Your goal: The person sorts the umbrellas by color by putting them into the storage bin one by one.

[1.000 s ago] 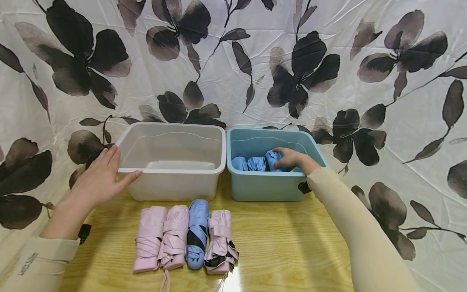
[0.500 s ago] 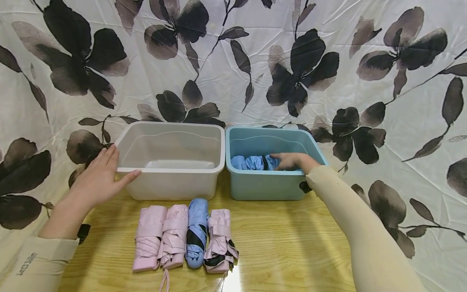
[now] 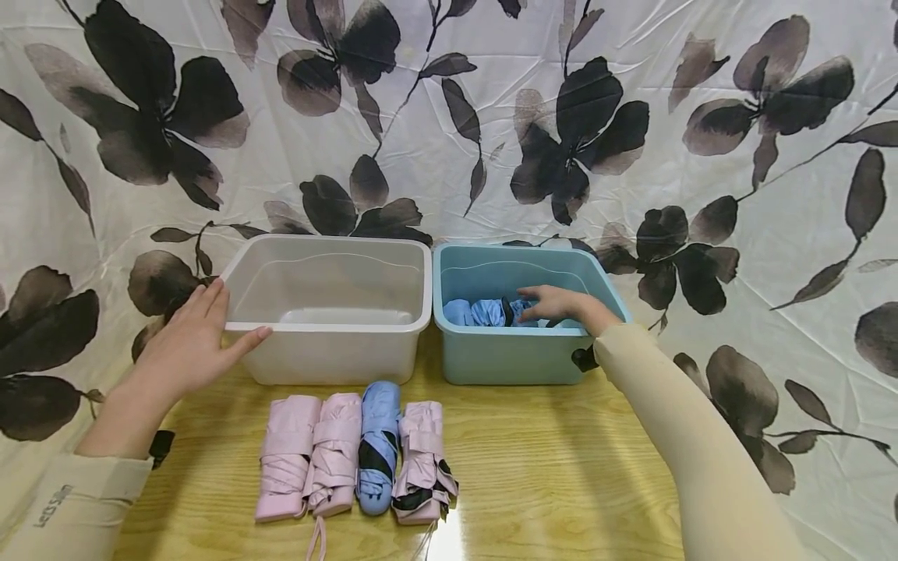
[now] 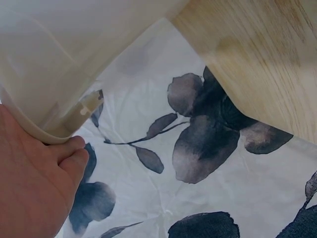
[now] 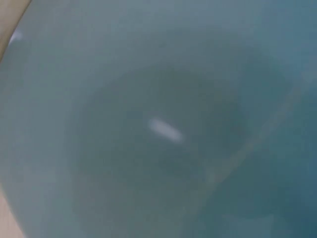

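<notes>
My left hand (image 3: pixel 185 339) rests on the left end of a light grey plastic bin (image 3: pixel 337 329), fingers straight and thumb along the front rim. In the left wrist view, its fingers (image 4: pixel 74 153) lie against the bin's corner. Inside the light blue bin (image 3: pixel 515 358), my right hand (image 3: pixel 557 302) hovers with spread fingers just over the right end of the blue folded umbrellas (image 3: pixel 487 313). The front wall hides their lower parts. Only the blurred blue bin wall (image 5: pixel 163 163) fills most of the right wrist view.
Before the bins, a row of folded umbrellas lies on the wooden table (image 3: pixel 547 467): two pink ones (image 3: pixel 288 460) at left, a blue one (image 3: pixel 380 448), then another pink one (image 3: pixel 421 463). A floral cloth (image 3: pixel 477 93) hangs behind.
My right hand lowered a blue folded umbrella into the blue bin, then loosened its fingers from it and rose slightly. The left hand stayed on the grey bin.
</notes>
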Demonstrator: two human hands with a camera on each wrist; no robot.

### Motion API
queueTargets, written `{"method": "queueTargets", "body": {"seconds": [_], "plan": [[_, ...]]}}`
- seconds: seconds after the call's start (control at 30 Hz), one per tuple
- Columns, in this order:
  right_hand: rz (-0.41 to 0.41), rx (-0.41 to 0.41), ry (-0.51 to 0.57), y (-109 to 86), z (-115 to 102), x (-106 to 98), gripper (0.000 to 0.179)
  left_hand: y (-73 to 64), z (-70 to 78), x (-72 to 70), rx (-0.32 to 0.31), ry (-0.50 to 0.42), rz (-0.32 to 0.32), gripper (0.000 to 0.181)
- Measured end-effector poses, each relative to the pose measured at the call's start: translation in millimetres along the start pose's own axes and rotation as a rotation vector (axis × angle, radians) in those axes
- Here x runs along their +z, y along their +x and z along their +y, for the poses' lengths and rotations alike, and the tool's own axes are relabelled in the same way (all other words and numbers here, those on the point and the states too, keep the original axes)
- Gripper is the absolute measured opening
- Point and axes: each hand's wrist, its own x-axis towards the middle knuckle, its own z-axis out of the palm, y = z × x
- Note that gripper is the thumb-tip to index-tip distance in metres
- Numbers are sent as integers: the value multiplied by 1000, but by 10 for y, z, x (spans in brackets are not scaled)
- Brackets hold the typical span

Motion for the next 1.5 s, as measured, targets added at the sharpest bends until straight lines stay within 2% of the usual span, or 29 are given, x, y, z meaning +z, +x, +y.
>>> {"method": "queueTargets", "body": {"seconds": [0.17,0.47,0.63,0.8,0.97,1.1,1.23,1.37,1.5], "plan": [[83,-71,32,-120,-59,-41,74,0,8,-1,0,5,7,104],[329,-209,145,-484,-269,62,68,4,24,-2,0,7,10,104],[489,-282,173,-697,-405,228,62,2,11,2,0,7,13,103],[649,-406,244,-885,-558,464,54,-7,-6,19,3,9,16,103],[761,-521,311,-1005,-662,766,46,3,-8,18,9,12,27,102],[813,-604,351,-1058,-718,1020,44,12,1,14,10,13,22,103],[837,-683,332,-1070,-754,1293,44,14,4,9,10,15,23,103],[817,-717,295,-1053,-779,1582,48,11,8,4,14,13,28,102],[770,-708,285,-1010,-798,1859,49,7,4,7,15,10,32,103]]}}
